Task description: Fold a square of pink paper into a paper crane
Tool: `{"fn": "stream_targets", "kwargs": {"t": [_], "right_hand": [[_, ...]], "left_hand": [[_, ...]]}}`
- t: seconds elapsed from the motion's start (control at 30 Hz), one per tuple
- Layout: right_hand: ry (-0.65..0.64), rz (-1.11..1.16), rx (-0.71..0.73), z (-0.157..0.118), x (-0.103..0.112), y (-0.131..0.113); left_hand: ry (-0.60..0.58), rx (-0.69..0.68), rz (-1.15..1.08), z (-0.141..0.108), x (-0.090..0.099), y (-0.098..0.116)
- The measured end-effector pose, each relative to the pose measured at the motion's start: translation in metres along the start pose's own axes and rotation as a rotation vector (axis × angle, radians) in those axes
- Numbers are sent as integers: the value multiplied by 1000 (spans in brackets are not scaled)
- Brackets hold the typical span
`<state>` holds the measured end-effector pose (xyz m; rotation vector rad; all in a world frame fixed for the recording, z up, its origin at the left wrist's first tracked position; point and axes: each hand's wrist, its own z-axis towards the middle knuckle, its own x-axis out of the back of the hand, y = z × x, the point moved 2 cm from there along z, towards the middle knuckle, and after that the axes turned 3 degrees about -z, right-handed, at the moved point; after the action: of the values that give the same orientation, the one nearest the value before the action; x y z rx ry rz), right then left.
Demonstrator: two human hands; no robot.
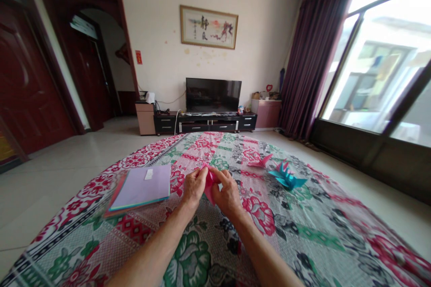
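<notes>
Pink paper (210, 189) is up front, mid-table, held btwn both hands just above the flowered tablecloth (188, 258). L hand (195, 185) is closed in a pinch on the paper's upper L edge, thumb on top; R hand (228, 192) grips the R side, fingers nr the top, thumb lower down. Exact fold is hard to read, b/c the fingers cover most of it & the piece is small in view.

To do this fold well, the person should keep the L pinch firm as an anchor, let the R fingertips line up the edges, then run a thumb or nail along the crease, light 1st, hard 2nd. Thin paper likely tears or skews if tugged at a tip, so small, even pressure is best. Resting the piece on the cloth might help, tho a soft, textured top prob. gives a weaker crease.

Containers: all in the background. The black TV stand (208, 123) has drawers that look shut, contents n/a from here. The pinkish cabinet (269, 115) also looks closed, w/ a red heart ornament (269, 87) among the odds & ends on top.

On the cloth: paper stack (136, 190) to the L, blue folded piece (290, 182) to the R.
</notes>
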<state>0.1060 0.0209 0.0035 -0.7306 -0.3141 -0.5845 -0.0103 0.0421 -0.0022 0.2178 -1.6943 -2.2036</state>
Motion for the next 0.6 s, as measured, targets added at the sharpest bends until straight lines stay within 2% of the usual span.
{"fn": "stream_targets", "kwargs": {"t": [0.23, 0.6], "right_hand": [[-62, -89, 38, -1, 4, -3], [-82, -132, 79, -2, 5, -5]], "left_hand": [[-40, -2, -4, 2, 0, -3], [-111, 20, -39, 1, 2, 7]]}}
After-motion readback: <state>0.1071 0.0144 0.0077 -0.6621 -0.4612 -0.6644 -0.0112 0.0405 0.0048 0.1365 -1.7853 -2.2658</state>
